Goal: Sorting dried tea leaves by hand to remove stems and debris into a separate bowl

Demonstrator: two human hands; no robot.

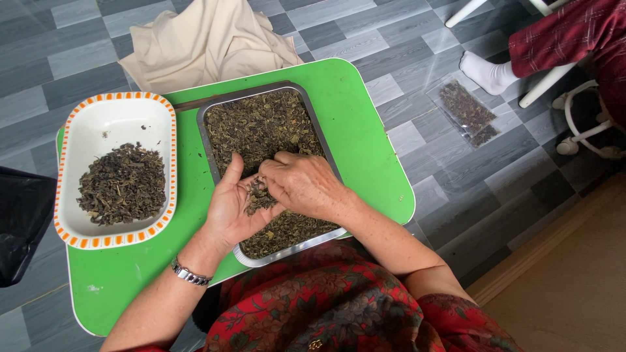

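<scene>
Dried leaves (261, 195), dark green and crumpled, lie in a small heap in the cupped palm of the left hand (236, 205), which is held palm up above the near half of a metal tray (203, 133). The left grip is loosely curled, cradling the heap rather than clenched around it. The right hand (301, 184) lies across from the right, knuckles up, its fingertips (266, 175) bent down into the heap on the left palm; this grip is pinching at the leaves, though exactly which bits it has cannot be told. A metal bracelet (190, 274) circles the left wrist.

The tray is rectangular with rounded corners and holds a broad layer of the same dried leaves, spread almost to its rim. It rests on a bright green surface (365, 143) with rounded corners, its near corner reaching the surface's near edge. Just left of the tray stands a white dish (114, 117) with an orange-and-white checked rim, carrying a darker mound of leaves (122, 184) in its near half.

A beige cloth (208, 39) lies crumpled on the grey tiled floor (52, 58) beyond the surface's far edge. To the right, well apart, a clear bag (466, 111) of leaves lies flat on the floor. Near it is another person's white-socked foot (486, 73) below a red checked trouser leg (561, 36). A black bag (23, 221) shows at the left edge.
</scene>
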